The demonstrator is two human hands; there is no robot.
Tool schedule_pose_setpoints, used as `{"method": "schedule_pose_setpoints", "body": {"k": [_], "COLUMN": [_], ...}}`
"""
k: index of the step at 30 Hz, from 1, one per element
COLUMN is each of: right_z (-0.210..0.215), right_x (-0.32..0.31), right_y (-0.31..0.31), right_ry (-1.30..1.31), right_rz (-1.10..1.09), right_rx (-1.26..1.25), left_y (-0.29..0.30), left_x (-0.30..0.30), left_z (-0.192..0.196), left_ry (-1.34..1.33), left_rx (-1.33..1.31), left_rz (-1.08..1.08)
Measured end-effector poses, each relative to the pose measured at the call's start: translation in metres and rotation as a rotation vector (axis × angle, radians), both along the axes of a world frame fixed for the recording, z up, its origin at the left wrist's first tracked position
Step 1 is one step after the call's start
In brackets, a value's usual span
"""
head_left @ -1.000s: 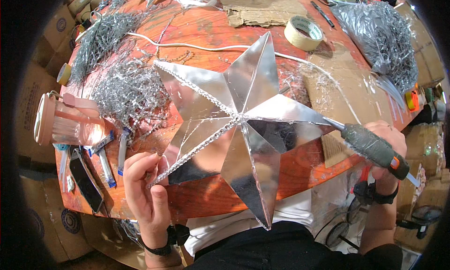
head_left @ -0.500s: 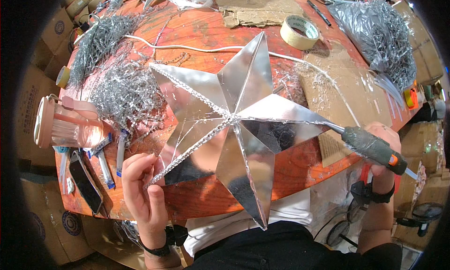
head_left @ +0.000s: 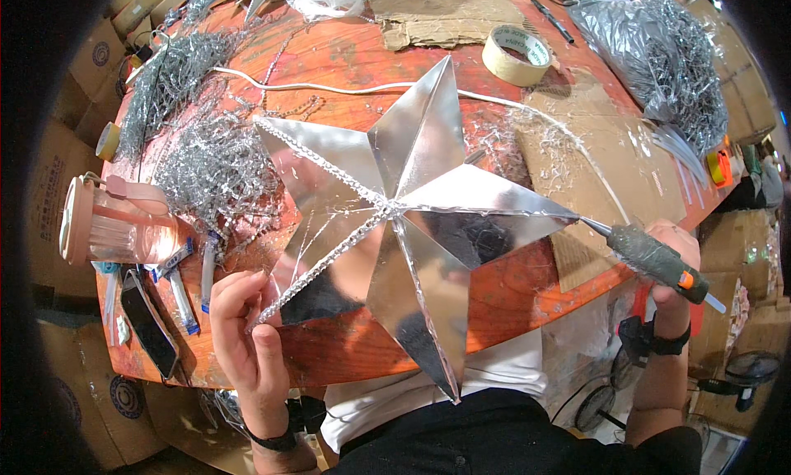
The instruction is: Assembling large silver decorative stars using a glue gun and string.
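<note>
A shiny silver folded star (head_left: 416, 310) with several points is held up over the table's near edge. My left hand (head_left: 251, 335) pinches its lower-left tip between fingers and thumb. Silver bead trim (head_left: 317, 269) runs along two of its ridges, from the upper-left and lower-left tips to the centre. Thin glue strands stretch between them. My right hand (head_left: 671, 252) grips a dark green hot glue gun (head_left: 659, 265), with a glue stick poking from its back end. The metal nozzle is at the star's right tip; whether they touch I cannot tell.
Tangled silver bead trim (head_left: 218, 166) lies on the red wooden table (head_left: 329, 55) at left, beside a pink-lidded clear cup (head_left: 124, 219) and a phone (head_left: 148, 322). A tape roll (head_left: 517, 55), cardboard (head_left: 610, 170) and white cable (head_left: 362, 88) lie beyond; bagged tinsel (head_left: 659, 55) sits far right.
The star and both hands have shifted slightly left in the picture, as has the table. The glue gun's nozzle has slid a little outward along the star's right point to its tip.
</note>
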State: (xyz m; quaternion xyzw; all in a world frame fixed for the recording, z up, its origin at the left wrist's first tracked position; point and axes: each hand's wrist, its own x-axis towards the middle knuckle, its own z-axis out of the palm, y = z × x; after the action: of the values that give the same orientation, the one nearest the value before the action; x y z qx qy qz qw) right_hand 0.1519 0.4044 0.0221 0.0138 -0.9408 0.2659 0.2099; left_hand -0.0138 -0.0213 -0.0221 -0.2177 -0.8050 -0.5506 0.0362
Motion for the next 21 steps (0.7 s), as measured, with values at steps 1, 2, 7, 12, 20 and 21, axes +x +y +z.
{"method": "schedule_pose_setpoints", "body": {"k": [1, 2, 7, 12, 20, 21], "right_z": [0.001, 0.005, 0.004, 0.005, -0.04, -0.043], "right_x": [0.001, 0.0, -0.025, -0.017, -0.032, -0.041], "right_y": [-0.001, -0.003, -0.033, -0.051, -0.152, -0.161], "right_ry": [0.006, 0.008, -0.081, -0.108, 0.744, 0.839], "right_rz": [-0.006, -0.008, -0.277, -0.278, 0.318, 0.355], "right_rx": [0.011, 0.014, 0.486, 0.411, 0.74, 0.745], "left_y": [0.001, 0.001, 0.002, 0.006, 0.04, 0.047], "left_x": [0.0, 0.0, -0.002, -0.006, -0.024, -0.03], "left_z": [0.0, -0.001, -0.004, -0.004, 0.088, 0.092], "left_ry": [-0.002, 0.001, 0.068, 0.335, 0.695, 0.697], "left_rx": [0.002, 0.005, 0.072, 0.126, -0.575, -0.608], "left_rz": [0.004, 0.002, 0.012, 0.063, -0.266, -0.345]}}
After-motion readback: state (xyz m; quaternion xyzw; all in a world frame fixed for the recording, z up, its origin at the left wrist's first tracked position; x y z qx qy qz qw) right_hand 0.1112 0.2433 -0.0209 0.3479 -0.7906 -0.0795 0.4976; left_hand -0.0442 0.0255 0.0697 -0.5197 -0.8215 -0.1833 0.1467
